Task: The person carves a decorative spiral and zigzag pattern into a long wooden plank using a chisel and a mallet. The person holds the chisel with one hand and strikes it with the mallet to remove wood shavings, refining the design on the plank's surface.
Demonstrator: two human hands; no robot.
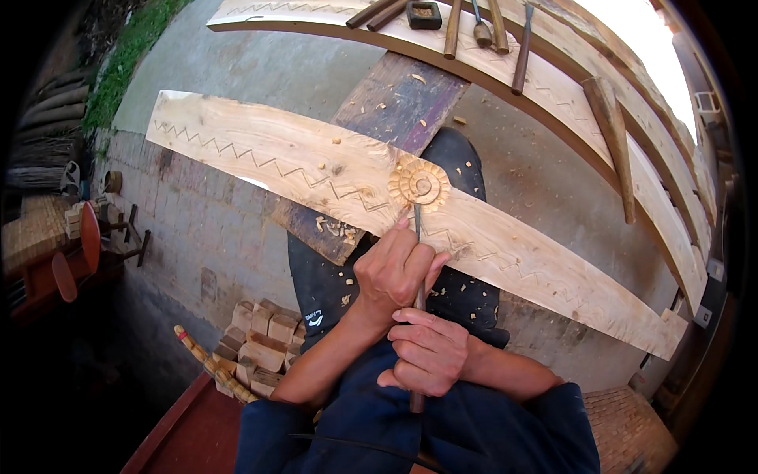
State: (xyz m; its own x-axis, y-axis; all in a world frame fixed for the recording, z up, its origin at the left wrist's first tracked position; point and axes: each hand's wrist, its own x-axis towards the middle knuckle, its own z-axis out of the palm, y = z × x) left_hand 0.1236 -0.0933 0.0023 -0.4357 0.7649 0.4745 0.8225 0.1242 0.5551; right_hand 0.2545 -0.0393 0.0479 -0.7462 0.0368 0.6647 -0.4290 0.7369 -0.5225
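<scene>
A long pale wooden board (268, 150) lies aslant in front of me, with a carved round flower (419, 184) near its middle and zigzag lines along it. My left hand (392, 267) is closed around the lower part of a wood-carving chisel (418, 216), close to the board. The chisel's tip meets the near edge of the flower, or stops just short of it; I cannot tell which. Behind it, my right hand (429, 351) wraps the wooden handle, whose end sticks out below the fist. Small wood chips lie on the board.
Under the board runs a dark plank (395, 99). Beyond, a second board (316, 25) carries several chisels (452, 30), a small dark box (424, 14) and a wooden club (612, 142). Wood blocks (264, 344) are piled at lower left, beside a bamboo-like stick (213, 365).
</scene>
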